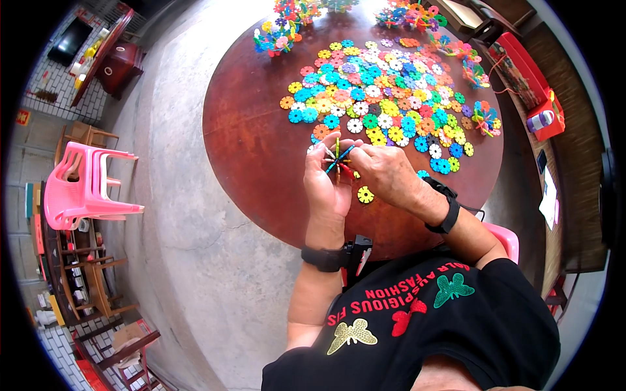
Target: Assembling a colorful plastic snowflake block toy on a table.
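My left hand (324, 190), palm up at the near edge of the table, cradles a small cluster of interlocking flower discs (337, 160). The discs stand edge-on in a star, with yellow, blue, red and white pieces showing. From the right, my right hand (393, 174) pinches at the cluster's side, its fingertips touching a blue piece. Just below the hands lies a loose yellow flower disc (366, 195). A wide spread of colourful flower discs (389, 121) covers the table beyond my fingers.
The round brown table (251, 156) carries finished disc clusters (277, 40) along its far rim and more (485, 118) at the right. Pink plastic chairs (81, 186) stand at the left. A red box (551, 116) rests on a side bench at the right.
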`<state>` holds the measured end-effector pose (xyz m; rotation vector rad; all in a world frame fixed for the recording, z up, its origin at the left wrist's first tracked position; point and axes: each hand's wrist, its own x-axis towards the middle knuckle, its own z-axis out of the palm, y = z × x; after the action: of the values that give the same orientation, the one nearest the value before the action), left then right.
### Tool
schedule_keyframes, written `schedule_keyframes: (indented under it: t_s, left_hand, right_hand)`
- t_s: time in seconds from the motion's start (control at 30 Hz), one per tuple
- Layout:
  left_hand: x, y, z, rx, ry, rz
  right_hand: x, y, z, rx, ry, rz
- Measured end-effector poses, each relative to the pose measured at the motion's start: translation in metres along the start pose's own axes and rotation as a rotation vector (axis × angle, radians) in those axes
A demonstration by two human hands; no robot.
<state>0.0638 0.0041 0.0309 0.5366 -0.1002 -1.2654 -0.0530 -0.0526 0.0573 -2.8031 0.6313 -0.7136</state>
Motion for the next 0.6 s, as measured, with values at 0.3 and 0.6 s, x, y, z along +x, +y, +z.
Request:
schedule_keyframes:
  t_s: [0.3, 0.6]
  left_hand:
    - [0.006, 0.002, -0.011, 0.06, 0.043, -0.05]
    - [-0.009, -0.012, 0.019, 0.183, 0.015, 0.377]
  right_hand:
    - [0.007, 0.004, -0.004, 0.048, -0.052, 0.005]
    - [0.008, 0.003, 0.014, 0.467, 0.16, 0.218]
